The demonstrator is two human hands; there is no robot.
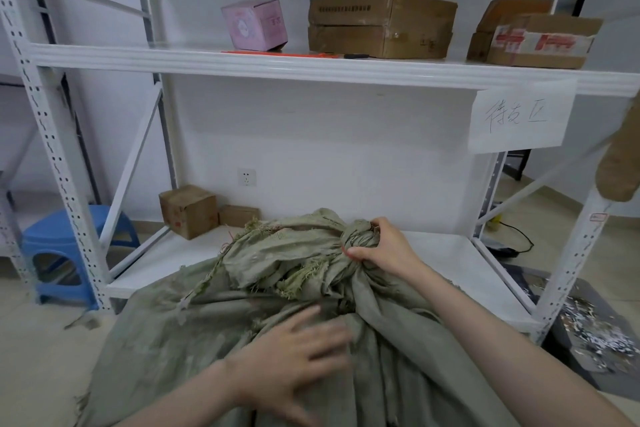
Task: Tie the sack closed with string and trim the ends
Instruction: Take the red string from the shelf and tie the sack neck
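Note:
A large grey-green sack point(194, 333) stands in front of me, leaning against the lower shelf. Its frayed mouth point(277, 253) flops to the left, and the cloth is gathered into a bunched neck point(358, 237). My right hand point(384, 250) grips that neck from the right, thumb across the front. My left hand point(294, 347) lies flat on the sack's body below, fingers spread and blurred. A length of red string point(277, 54) lies along the front of the upper shelf, ending beside a dark-handled tool point(356, 56).
A white metal rack point(311, 66) holds a pink box point(254, 24) and cardboard boxes point(381, 24) above, and two small cartons point(188, 210) on the bottom shelf. A blue stool point(59, 236) stands left. Shredded paper on a dark mat point(585, 333) lies right.

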